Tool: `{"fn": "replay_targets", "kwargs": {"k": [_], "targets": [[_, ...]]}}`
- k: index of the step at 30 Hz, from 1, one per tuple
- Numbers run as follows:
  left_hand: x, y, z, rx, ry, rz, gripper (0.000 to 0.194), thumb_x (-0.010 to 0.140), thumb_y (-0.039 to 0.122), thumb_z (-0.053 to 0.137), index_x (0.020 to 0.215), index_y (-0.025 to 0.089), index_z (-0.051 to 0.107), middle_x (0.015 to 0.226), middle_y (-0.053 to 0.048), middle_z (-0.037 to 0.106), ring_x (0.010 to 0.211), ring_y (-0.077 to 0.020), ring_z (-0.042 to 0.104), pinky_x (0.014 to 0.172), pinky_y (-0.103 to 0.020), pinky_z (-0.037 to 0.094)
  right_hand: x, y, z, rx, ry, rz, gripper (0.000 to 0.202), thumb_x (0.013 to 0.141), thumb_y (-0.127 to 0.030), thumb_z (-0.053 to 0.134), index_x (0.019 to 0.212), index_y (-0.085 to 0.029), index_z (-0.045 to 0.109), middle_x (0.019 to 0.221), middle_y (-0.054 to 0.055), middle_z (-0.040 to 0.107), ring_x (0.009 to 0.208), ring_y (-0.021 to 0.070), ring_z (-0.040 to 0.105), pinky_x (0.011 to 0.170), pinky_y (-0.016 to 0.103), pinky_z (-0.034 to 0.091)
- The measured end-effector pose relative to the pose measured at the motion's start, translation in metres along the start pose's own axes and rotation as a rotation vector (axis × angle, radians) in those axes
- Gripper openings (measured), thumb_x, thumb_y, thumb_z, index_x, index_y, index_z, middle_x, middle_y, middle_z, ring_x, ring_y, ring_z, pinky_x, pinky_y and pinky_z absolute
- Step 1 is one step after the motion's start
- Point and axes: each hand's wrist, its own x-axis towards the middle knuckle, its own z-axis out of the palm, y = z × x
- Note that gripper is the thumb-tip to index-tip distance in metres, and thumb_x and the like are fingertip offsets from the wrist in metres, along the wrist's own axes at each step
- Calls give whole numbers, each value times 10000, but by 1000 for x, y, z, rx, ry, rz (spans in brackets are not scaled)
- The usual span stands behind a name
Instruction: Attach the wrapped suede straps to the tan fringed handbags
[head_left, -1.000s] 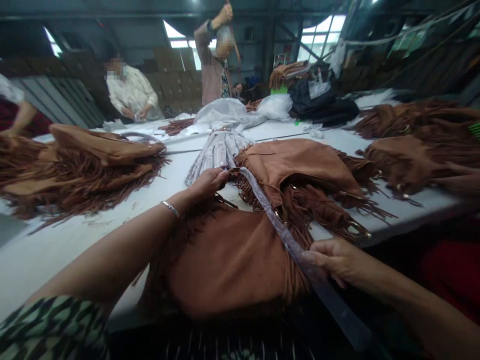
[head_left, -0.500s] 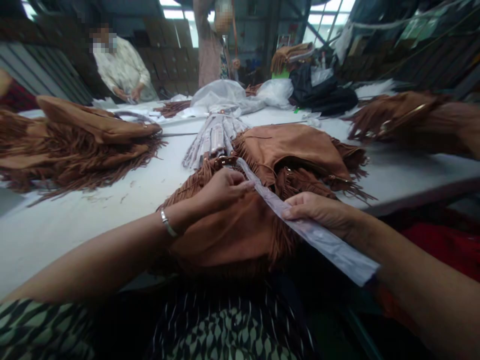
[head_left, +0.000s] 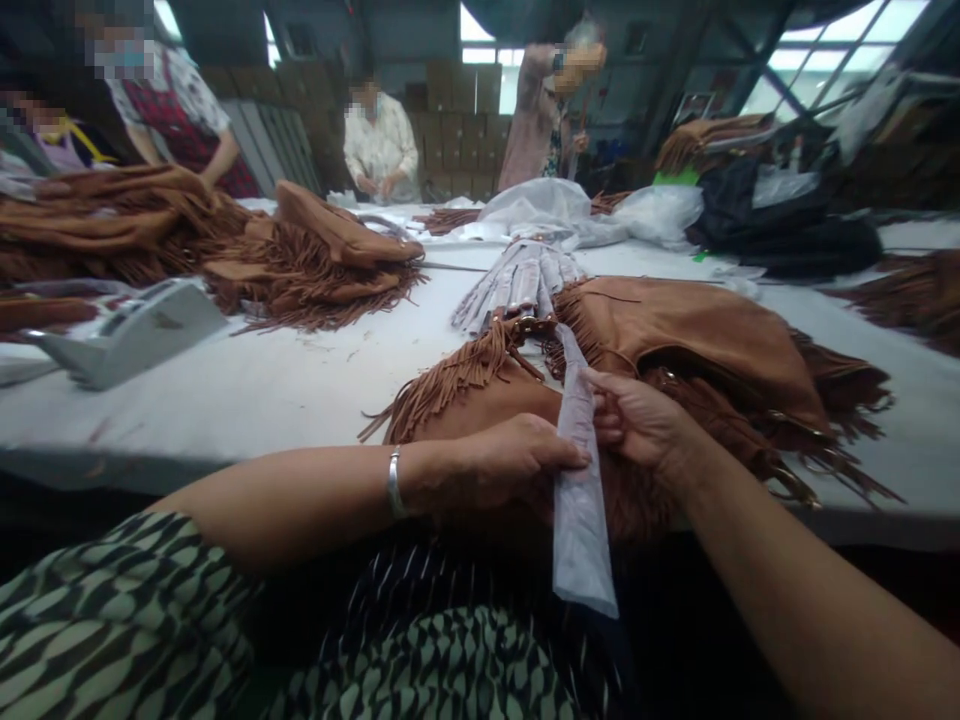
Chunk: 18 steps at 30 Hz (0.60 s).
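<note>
A long, flat strip in whitish wrapping (head_left: 583,545) runs down from the metal fittings of a brown fringed bag and hangs past the table edge. My left hand (head_left: 517,460) pinches it around its middle, thumb on top. Higher up, my right hand (head_left: 637,415) grips its right edge with thumb and fingers. Beneath both hands lies the brown suede-like bag (head_left: 480,405), partly hidden by my left forearm and the strip. Directly behind the fittings, a bundle of similar pale wrapped strips (head_left: 517,275) fans out on the table.
More brown fringed bags (head_left: 720,320) lie at my right, others (head_left: 322,260) at the left. A grey tape dispenser (head_left: 142,330) stands on the white table (head_left: 300,395). Clear plastic (head_left: 540,205) and a black bundle (head_left: 780,225) lie farther back. Several people are across the table.
The strip has swung from slanting right to hanging nearly straight down. My left hand has moved from near the fittings onto the strip; my right now holds it higher. The view has turned left.
</note>
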Motion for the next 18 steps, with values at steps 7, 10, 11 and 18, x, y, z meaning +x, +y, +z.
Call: {"fn": "replay_targets", "kwargs": {"k": [7, 10, 11, 18], "targets": [[-13, 18, -6, -147, 165, -125, 353, 959, 193, 282, 737, 91, 535, 625, -89, 627, 524, -158, 624, 511, -271, 525, 11, 3, 26, 60, 34, -60, 305, 785, -221, 672, 623, -181, 417, 431, -98, 333, 320, 12, 209, 284, 108, 158], [-1, 22, -13, -170, 214, -107, 346, 977, 223, 269, 775, 99, 520, 579, -44, 586, 438, -127, 569, 435, -237, 493, 10, 11, 31, 78, 25, -55, 266, 772, -190, 667, 615, -165, 454, 436, -75, 379, 316, 14, 249, 278, 110, 177], [4, 24, -15, -172, 211, -81, 323, 975, 218, 288, 770, 105, 511, 549, -16, 553, 396, -104, 525, 403, -211, 464, 10, 13, 31, 87, 33, -52, 250, 769, -183, 665, 617, -161, 468, 438, -69, 391, 317, 17, 270, 278, 109, 189], [18, 31, -9, 21, 163, -61, 315, 973, 215, 354, 685, 138, 455, 441, 55, 412, 303, -49, 359, 333, -146, 328, 13, 10, 21, 177, 124, -53, 330, 843, -246, 617, 597, -193, 404, 394, -81, 337, 307, 30, 268, 275, 118, 241]]}}
